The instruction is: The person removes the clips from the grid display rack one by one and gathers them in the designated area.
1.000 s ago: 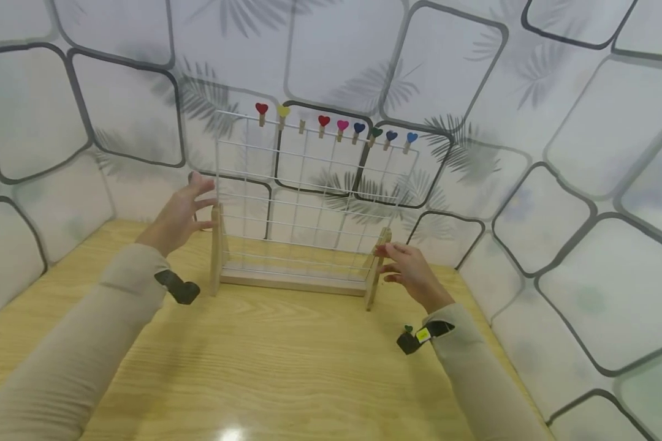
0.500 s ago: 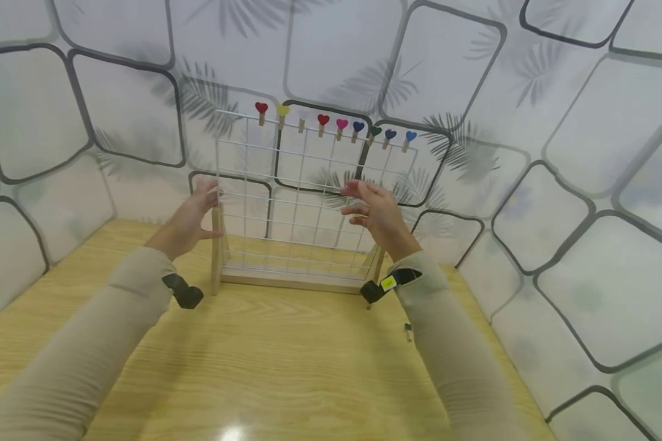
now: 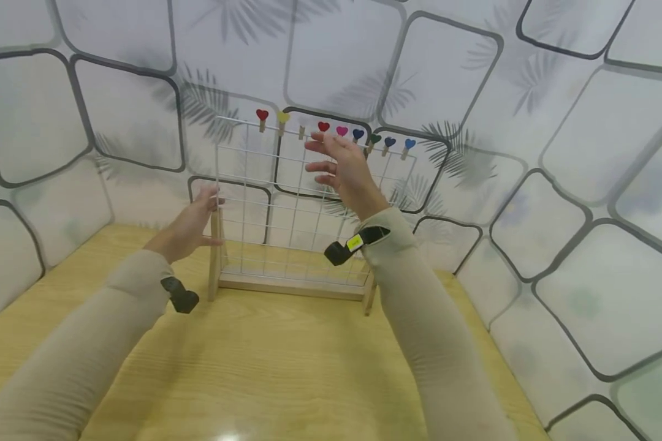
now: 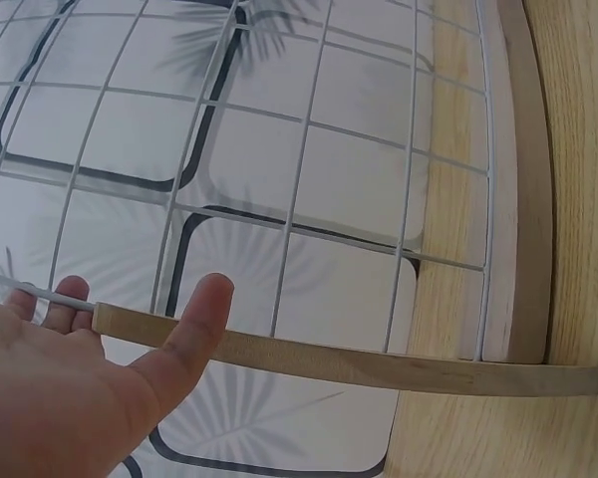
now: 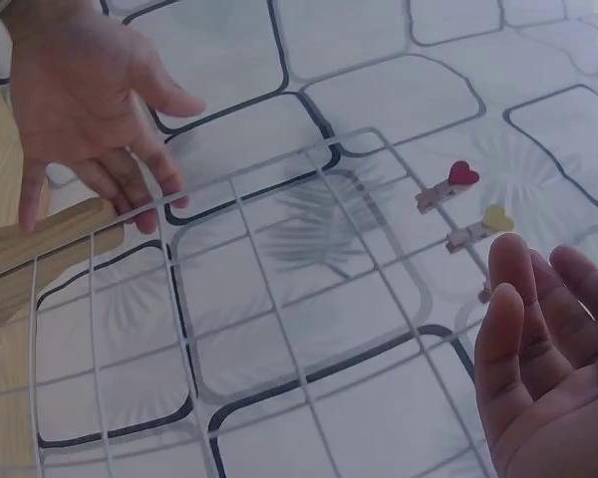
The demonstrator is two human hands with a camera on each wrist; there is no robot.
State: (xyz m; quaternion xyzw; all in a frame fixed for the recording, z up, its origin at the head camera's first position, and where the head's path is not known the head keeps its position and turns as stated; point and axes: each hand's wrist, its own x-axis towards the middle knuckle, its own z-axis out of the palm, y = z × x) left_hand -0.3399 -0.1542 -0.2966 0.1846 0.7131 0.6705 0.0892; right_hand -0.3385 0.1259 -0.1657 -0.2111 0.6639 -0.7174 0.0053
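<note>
Clothespins (image 3: pixel 342 131), nine in all, line one wire grid rack (image 3: pixel 289 286); left hand (image 3: pixel 184 228), fingers spread, is at its side edge; right hand (image 3: pixel 347 169), fingers parted, near its top.

Soft even light, small glare spot on the tabletop (image 3: pixel 287 349), faint shadows, dimmer wrist views

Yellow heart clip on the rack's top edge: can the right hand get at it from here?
Probably yes. The right hand, seemingly empty, is in front of the rack, near the yellow heart clip, and nothing visible blocks the way from the front.
</note>
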